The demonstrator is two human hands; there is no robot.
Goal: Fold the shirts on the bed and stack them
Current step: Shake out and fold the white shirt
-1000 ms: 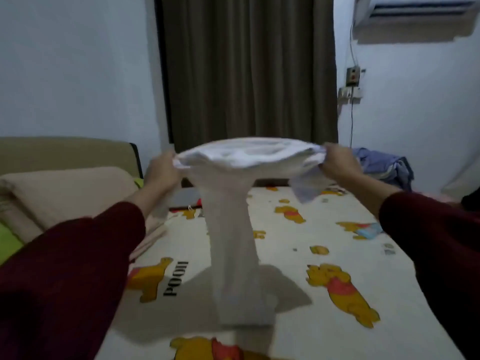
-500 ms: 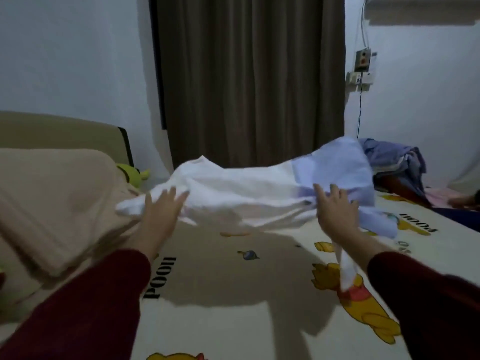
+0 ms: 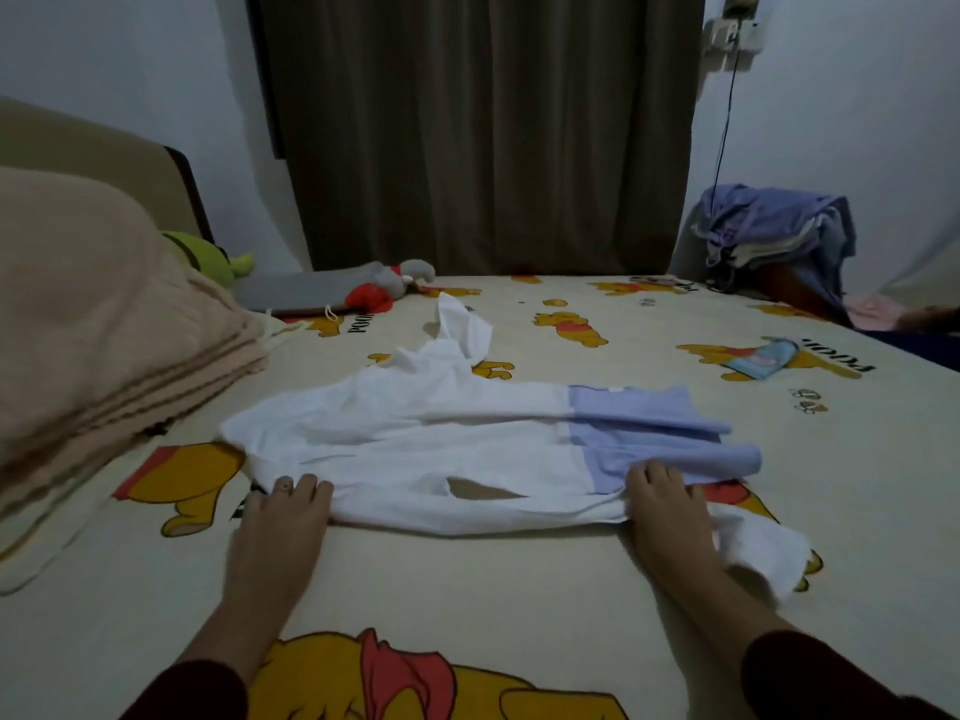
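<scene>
A white shirt with a light blue part [image 3: 441, 439] lies spread sideways across the bed [image 3: 467, 579], its blue end to the right. One white sleeve sticks up toward the far side, another trails off past my right wrist. My left hand [image 3: 280, 517] lies flat on the sheet at the shirt's near left edge, fingers straight and touching the cloth. My right hand [image 3: 665, 506] lies flat at the near right edge, fingertips on the blue part.
Folded beige blankets [image 3: 93, 345] are stacked at the left. A green plush toy [image 3: 208, 257] and a grey and red soft toy [image 3: 374, 288] lie near the headboard. A heap of purple and blue clothes [image 3: 774, 236] sits at the far right. A brown curtain hangs behind the bed.
The shirt was held up in the air by both hands, then swung down. It now lies flat on the bed, and both hands have let go and rest on its near edge.
</scene>
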